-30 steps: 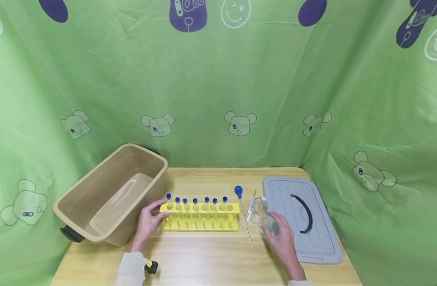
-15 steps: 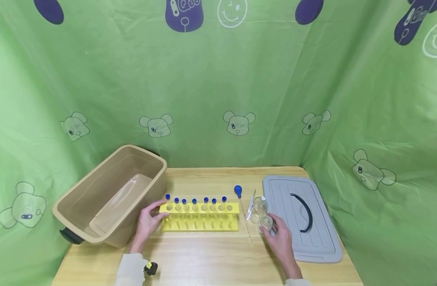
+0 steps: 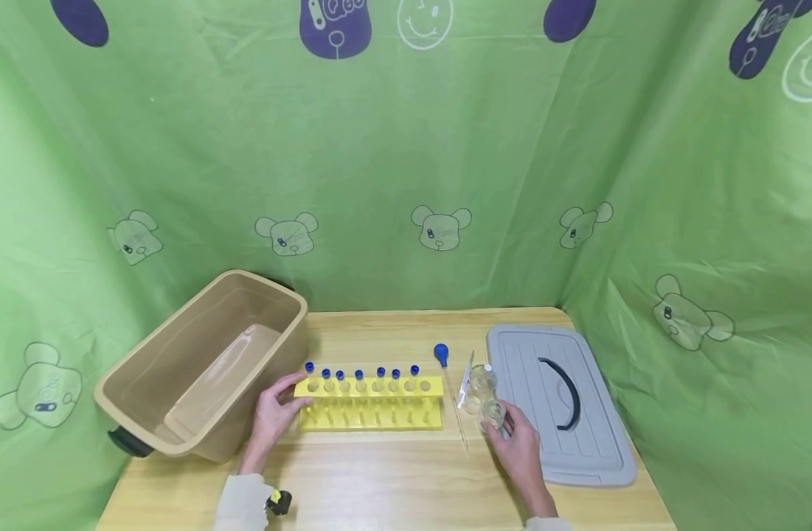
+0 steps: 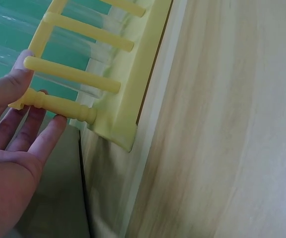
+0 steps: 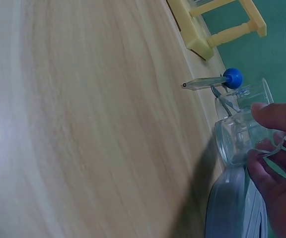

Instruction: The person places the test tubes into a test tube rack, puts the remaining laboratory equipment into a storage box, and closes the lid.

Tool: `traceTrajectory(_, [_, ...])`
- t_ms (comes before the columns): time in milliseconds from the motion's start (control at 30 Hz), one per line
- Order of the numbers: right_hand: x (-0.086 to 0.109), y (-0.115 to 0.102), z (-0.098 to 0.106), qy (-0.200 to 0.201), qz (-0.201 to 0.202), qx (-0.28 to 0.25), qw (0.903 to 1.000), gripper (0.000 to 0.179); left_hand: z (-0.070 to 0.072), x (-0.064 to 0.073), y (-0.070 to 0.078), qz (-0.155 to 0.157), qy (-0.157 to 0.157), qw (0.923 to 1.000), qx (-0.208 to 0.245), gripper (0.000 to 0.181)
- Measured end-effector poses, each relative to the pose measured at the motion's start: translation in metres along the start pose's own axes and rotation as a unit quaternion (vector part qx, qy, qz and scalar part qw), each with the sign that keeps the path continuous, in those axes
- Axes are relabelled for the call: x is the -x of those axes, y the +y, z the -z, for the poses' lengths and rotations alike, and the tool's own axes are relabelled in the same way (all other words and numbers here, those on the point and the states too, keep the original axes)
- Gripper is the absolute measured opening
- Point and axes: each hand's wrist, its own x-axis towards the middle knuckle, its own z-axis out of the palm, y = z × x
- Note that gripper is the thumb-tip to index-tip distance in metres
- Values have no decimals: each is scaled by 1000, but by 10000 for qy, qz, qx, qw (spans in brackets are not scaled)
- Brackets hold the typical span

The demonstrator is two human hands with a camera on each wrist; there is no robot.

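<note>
Already, seven blue-topped tubes [image 3: 358, 376] stand in the rack [image 3: 372, 425] the left hand [image 3: 271, 414] grips at lower centre, while the right hand [image 3: 521, 450] holds a clear beaker [image 3: 490, 413] and the lower-left bin [image 3: 269, 369] sits unlidded.

Green curtains [image 3: 379, 155] hang behind a tan bin [image 3: 180, 361].

Your left sleeve [image 3: 241, 501] is pale off-white and stops short of the wrist; at its inner edge sits a small black block [image 3: 282, 503] with a bright yellow patch [image 3: 275, 495]. Your right sleeve [image 3: 548, 524], equally pale, shows just its end. Your left hand [image 3: 273, 413] and right hand [image 3: 521, 448] are bare.
</note>
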Motion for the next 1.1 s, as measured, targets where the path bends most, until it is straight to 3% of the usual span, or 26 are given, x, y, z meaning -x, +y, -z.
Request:
traceTrajectory(133, [2,0,1,81,-28,-46,10000,56,-2,1,2,-31,-21,10000,-61,53])
traceTrajectory(433, [3,1,3,168,-11,-107,9998,56,-6,0,5,-411,86,9983,-396,49])
traceTrajectory(700, [4,4,0,181,10,-403,9990,57,-11,-6,6,-548,10,9978,-376,50])
traceTrajectory(867, [5,4,-1,266,120,-394,9988,57,-15,-12,6,-455,76,9982,-394,49])
traceTrajectory(1100, [6,7,-2,263,-17,-480,9985,58,-26,-26,9,-392,163,9975,-567,48])
